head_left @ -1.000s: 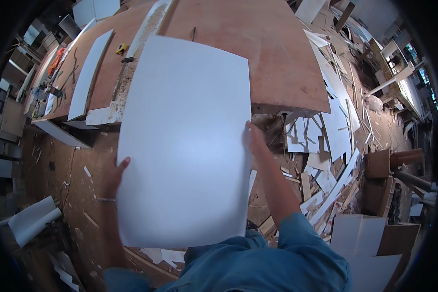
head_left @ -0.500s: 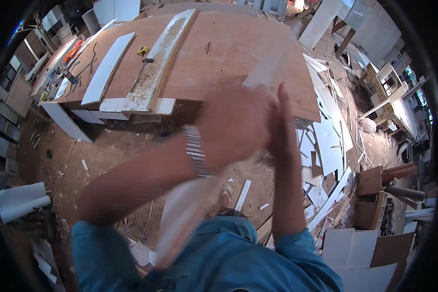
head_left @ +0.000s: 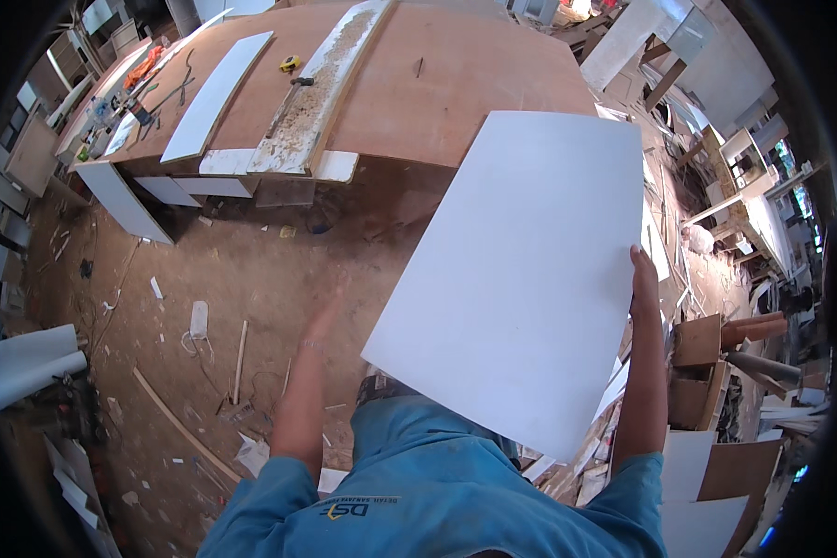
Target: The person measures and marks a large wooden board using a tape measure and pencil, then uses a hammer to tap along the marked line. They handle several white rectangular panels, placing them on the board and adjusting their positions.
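A large white panel slants across the right of my view, its upper part over the workbench. My right hand grips the panel's right edge. My left hand is off the panel, to its left over the floor, its fingers smeared by motion. On the bench lie a long board strewn with shavings, a hammer, a yellow tape measure and a narrow white board.
Offcuts are piled at the right, near brown boxes and leaning boards. A white roll lies at the left. Scraps, strips and cords litter the floor. Another cluttered bench stands at the far right.
The panel, earlier upright in front of me between both hands, was swung edge-on at half a second ago and is now face-up, further right. My left hand has come away from it.
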Demonstrator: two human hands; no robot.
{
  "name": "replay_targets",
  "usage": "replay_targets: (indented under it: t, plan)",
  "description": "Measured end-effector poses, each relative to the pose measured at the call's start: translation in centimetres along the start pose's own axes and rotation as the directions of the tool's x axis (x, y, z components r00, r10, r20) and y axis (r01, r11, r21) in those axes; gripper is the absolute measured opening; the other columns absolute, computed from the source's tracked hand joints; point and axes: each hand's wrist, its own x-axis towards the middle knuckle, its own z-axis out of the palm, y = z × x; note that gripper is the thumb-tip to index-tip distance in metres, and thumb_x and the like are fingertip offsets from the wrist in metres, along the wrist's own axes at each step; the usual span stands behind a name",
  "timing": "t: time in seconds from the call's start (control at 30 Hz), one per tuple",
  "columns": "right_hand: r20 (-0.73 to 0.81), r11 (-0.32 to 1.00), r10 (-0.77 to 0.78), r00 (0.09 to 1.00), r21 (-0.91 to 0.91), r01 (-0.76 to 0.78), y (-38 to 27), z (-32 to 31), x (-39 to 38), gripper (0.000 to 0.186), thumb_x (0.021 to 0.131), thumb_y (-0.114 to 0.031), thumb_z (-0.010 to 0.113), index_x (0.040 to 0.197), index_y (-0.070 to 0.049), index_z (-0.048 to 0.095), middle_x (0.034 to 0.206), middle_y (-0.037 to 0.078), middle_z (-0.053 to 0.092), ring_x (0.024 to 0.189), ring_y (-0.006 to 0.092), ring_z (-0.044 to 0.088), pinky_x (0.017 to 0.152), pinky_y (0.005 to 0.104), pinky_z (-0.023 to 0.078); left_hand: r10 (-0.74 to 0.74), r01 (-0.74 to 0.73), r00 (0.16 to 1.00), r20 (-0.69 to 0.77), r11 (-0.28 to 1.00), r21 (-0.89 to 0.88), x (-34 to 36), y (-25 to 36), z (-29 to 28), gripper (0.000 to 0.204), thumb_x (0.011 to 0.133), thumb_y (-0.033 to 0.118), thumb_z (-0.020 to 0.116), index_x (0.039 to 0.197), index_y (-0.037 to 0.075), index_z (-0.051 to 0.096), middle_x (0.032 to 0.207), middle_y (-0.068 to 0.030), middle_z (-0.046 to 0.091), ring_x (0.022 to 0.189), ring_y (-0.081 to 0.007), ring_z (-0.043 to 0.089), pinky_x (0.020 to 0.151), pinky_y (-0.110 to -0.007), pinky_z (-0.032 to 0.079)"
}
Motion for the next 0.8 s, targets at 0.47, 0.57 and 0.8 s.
replay_targets:
  t: [0.47, 0.57, 0.8]
  plan:
    - [-0.154, 0.894, 0.182, 0.971, -0.386, -0.229, 21.1, 2.5, 6.7, 0.081, 0.098, -0.065, 0.059, 0.135, 0.007, 0.059, 0.116, 0.013, 0.065, 0.101, 0.024, 0.059, 0.091, 0.0412, 0.05, 0.097, 0.154, 0.958, 0.27, 0.621, -0.768, -9.3, -9.2, -3.8, 0.051, 0.098, 0.028, 0.066, 0.14, 0.001, 0.057, 0.137, -0.0165, 0.063, 0.125, -0.0285, 0.062, 0.111, -0.048, 0.047]
    - [-0.072, 0.931, 0.248, 0.966, -0.256, -0.258, 20.8, 11.5, 6.2, 0.077, 0.098, -0.062, 0.061, 0.134, 0.006, 0.062, 0.117, 0.013, 0.068, 0.107, 0.0242, 0.06, 0.096, 0.0398, 0.048, 0.077, 0.153, 0.979, 0.188, 0.33, -0.931, -11.5, -8.4, -6.3, 0.052, 0.097, 0.028, 0.063, 0.142, 0.003, 0.054, 0.141, -0.0145, 0.062, 0.13, -0.0295, 0.059, 0.112, -0.05, 0.046]
    - [0.008, 0.971, 0.169, 0.986, -0.175, -0.165, 19.5, 21.1, 9.8, 0.056, 0.102, -0.048, 0.064, 0.127, 0.001, 0.069, 0.107, 0.009, 0.071, 0.096, 0.0191, 0.062, 0.088, 0.0381, 0.05, -0.027, -0.268, 0.96, -0.28, 0.216, -0.939, -10.5, -7.9, -0.5, 0.055, 0.1, 0.037, 0.062, 0.145, 0.006, 0.053, 0.143, -0.0098, 0.061, 0.133, -0.0288, 0.056, 0.114, -0.048, 0.046]
